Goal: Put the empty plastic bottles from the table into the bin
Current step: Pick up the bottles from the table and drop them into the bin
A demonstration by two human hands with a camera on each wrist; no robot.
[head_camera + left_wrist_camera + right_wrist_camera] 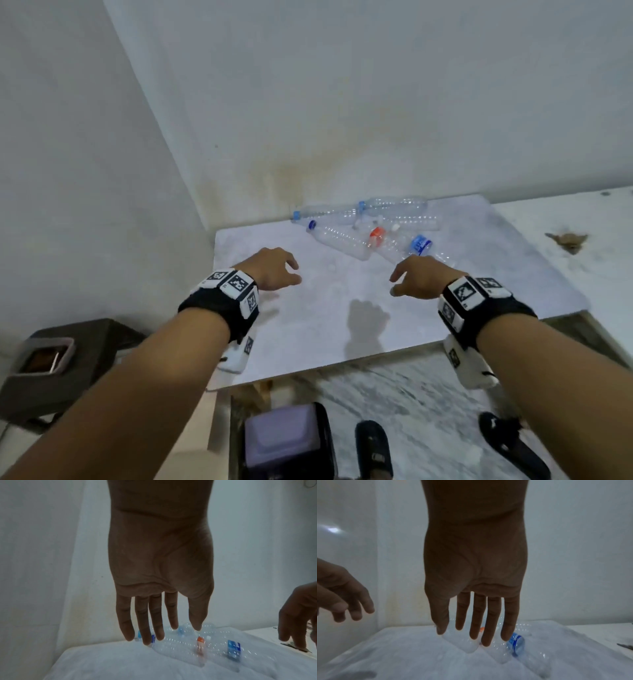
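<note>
Several clear empty plastic bottles lie in a loose pile at the far side of the white table (342, 325). One has an orange label (376, 236) (200, 642); another, nearest my right hand, has a blue label (420, 245) (516, 643). A blue-capped bottle (325, 210) lies at the back left. My left hand (274, 267) (161, 615) hovers above the table, fingers straight, holding nothing, just short of the pile. My right hand (421, 277) (479, 615) hovers likewise, empty, close to the blue-label bottle. A dark brown bin (61, 363) stands on the floor at the lower left.
Walls close the table's back and left sides. A lower white counter (609, 274) with a brown scrap (567, 241) adjoins it on the right. Below the front edge stand a black container with a lilac lid (284, 438) and my feet in black sandals (373, 448).
</note>
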